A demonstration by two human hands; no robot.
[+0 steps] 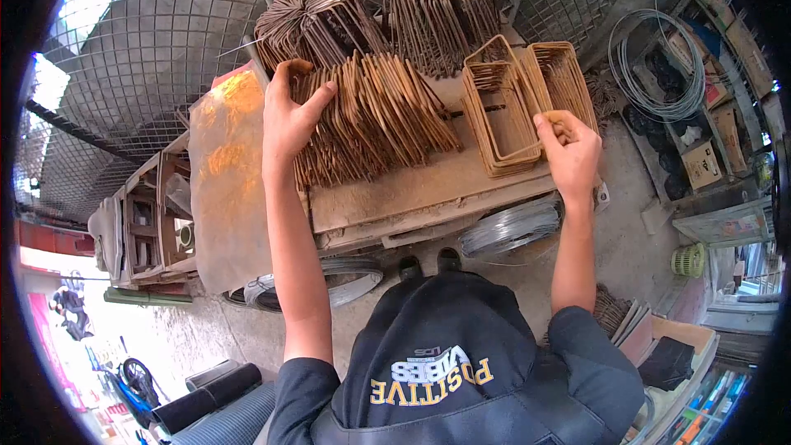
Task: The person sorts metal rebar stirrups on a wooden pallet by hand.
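My left hand [293, 111] is at the left end of a leaning row of rusty rebar stirrups [375, 119], thumb and fingers apart. My right hand [568, 148] has its fingers closed on the lower right corner of a rectangular rebar stirrup [492, 51], which is tilted over a stack. That stack of rectangular stirrups [503, 166] lies on the wooden workbench [387, 198]. Close beside it on the right is a second stack [568, 82] of the same shape.
Two large round bundles of bent rods, one on the left [317, 25] and one on the right [441, 12], stand at the bench's back against wire mesh. Coiled wire [515, 227] lies below the front edge. Another wire coil [659, 66] hangs over cluttered shelves at right.
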